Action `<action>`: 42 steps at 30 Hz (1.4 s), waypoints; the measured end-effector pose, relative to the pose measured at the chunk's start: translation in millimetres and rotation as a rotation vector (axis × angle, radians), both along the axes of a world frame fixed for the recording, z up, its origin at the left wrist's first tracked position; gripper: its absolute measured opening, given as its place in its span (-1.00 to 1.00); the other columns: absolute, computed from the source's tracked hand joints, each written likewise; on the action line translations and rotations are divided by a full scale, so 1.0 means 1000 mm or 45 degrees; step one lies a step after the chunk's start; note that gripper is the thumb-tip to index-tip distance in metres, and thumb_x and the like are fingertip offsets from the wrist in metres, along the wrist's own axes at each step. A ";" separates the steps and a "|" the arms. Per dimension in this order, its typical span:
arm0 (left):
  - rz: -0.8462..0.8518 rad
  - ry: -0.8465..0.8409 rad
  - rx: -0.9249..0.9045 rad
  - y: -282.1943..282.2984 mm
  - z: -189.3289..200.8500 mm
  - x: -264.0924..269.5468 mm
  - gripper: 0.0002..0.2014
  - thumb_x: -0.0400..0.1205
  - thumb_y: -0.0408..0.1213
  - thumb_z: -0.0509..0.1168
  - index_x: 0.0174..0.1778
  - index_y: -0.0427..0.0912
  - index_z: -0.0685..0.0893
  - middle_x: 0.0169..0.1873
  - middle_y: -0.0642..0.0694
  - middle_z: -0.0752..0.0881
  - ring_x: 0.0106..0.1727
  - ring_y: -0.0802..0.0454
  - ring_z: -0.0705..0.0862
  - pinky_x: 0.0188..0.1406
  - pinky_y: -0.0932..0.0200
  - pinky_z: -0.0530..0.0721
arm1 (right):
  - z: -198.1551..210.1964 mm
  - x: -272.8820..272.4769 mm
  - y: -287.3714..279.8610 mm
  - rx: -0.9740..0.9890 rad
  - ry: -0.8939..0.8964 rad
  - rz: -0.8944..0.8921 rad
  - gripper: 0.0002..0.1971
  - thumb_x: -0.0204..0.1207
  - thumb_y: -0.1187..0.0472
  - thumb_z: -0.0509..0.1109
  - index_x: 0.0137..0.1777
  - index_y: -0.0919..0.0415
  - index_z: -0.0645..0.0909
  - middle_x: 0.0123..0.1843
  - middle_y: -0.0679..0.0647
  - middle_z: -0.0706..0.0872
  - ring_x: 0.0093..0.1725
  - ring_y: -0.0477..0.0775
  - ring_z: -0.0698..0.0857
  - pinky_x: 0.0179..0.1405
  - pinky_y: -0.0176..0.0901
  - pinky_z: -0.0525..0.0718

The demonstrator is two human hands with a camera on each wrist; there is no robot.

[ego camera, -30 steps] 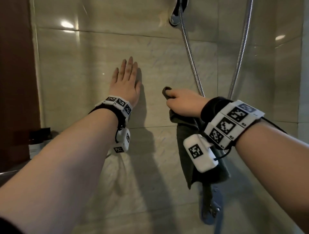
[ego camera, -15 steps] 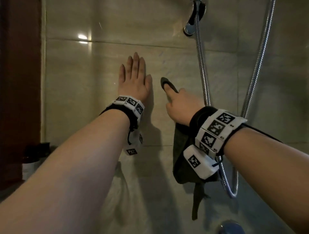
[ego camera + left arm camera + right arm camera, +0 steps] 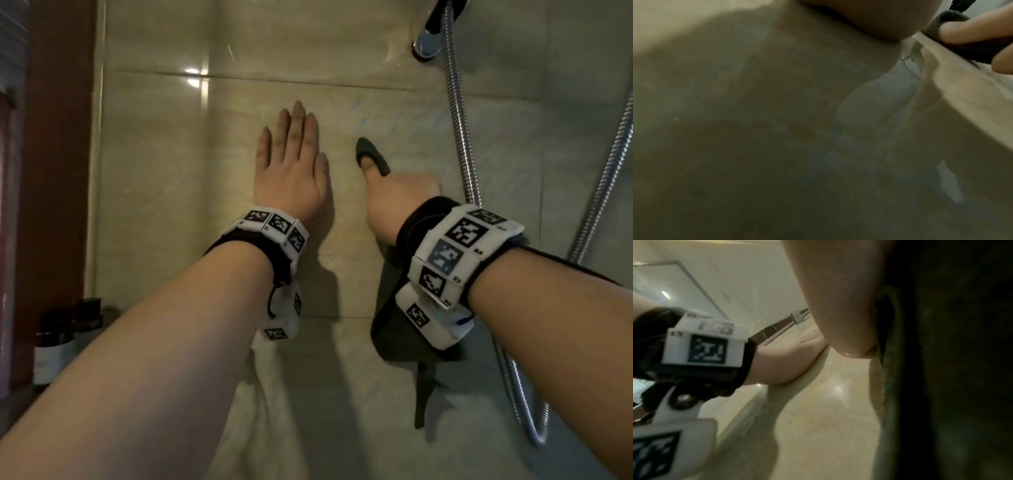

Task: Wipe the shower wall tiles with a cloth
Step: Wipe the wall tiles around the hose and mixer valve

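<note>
My right hand [image 3: 394, 198] grips the cloth [image 3: 400, 329] against the tile [image 3: 394, 113], its tail hanging below my wrist; my left hand [image 3: 291, 171] lies flat and open on the tile just beside it. I judge firm, overlapping strokes suit this glossy, marbled tile, the soft dark cloth spread wider.
</note>
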State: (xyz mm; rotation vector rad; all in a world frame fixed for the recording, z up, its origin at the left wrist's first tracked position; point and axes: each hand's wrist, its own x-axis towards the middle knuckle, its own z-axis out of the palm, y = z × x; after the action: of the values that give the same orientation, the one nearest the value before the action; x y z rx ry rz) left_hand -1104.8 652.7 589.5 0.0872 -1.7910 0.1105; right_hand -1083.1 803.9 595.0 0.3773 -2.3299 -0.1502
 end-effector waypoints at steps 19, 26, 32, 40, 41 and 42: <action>0.016 -0.004 0.019 0.001 0.000 0.001 -0.43 0.79 -0.08 -0.20 0.71 -0.15 -0.14 0.71 -0.08 -0.16 0.71 0.00 -0.21 0.64 0.00 -0.31 | 0.001 -0.006 -0.025 -0.126 -0.100 0.102 -0.34 0.68 0.27 0.00 0.67 0.06 -0.27 0.24 0.19 0.61 -0.03 0.19 0.62 -0.31 -0.03 0.47; 0.033 0.024 0.003 0.000 -0.001 -0.002 -0.44 0.79 -0.09 -0.19 0.71 -0.16 -0.12 0.71 -0.08 -0.14 0.71 0.00 -0.19 0.63 0.01 -0.32 | 0.001 -0.009 0.001 -0.439 -0.102 0.145 -0.35 0.68 0.16 0.04 0.68 0.07 -0.19 0.35 0.29 0.53 0.09 0.27 0.60 -0.36 -0.10 0.38; 0.043 0.029 0.009 0.001 -0.001 -0.002 -0.43 0.79 -0.10 -0.18 0.71 -0.15 -0.12 0.71 -0.08 -0.14 0.71 0.00 -0.19 0.62 0.01 -0.33 | -0.005 0.007 -0.003 -0.289 -0.219 -0.024 -0.23 0.63 0.19 0.14 0.65 0.30 -0.30 0.33 0.29 0.55 0.09 0.23 0.61 -0.26 -0.01 0.41; 0.020 0.022 0.025 0.002 -0.001 0.001 -0.43 0.78 -0.09 -0.19 0.72 -0.15 -0.11 0.71 -0.08 -0.13 0.71 0.01 -0.19 0.64 -0.01 -0.30 | -0.019 0.001 -0.024 -0.297 -0.177 0.148 -0.22 0.59 0.26 0.11 0.66 0.21 -0.32 0.21 0.23 0.64 -0.28 0.16 0.50 -0.26 -0.02 0.44; 0.023 0.018 0.022 0.002 -0.001 0.001 -0.44 0.78 -0.09 -0.19 0.72 -0.15 -0.11 0.71 -0.08 -0.14 0.71 0.01 -0.19 0.65 -0.01 -0.30 | -0.015 0.001 -0.020 -0.280 -0.156 0.154 -0.22 0.59 0.26 0.11 0.66 0.19 -0.31 0.20 0.23 0.64 -0.23 0.17 0.53 -0.22 -0.02 0.44; 0.027 0.014 0.018 0.002 -0.001 0.002 -0.44 0.79 -0.09 -0.19 0.72 -0.15 -0.11 0.71 -0.08 -0.14 0.71 0.01 -0.19 0.65 -0.01 -0.30 | -0.012 0.001 -0.014 -0.267 -0.139 0.147 -0.22 0.59 0.25 0.12 0.66 0.16 -0.30 0.20 0.24 0.64 -0.15 0.20 0.58 -0.18 -0.01 0.42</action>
State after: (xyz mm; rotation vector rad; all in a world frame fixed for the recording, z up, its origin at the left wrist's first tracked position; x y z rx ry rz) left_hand -1103.0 654.4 588.0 0.1164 -1.7804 0.1123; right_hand -1082.0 789.6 583.1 0.4222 -2.3952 0.1734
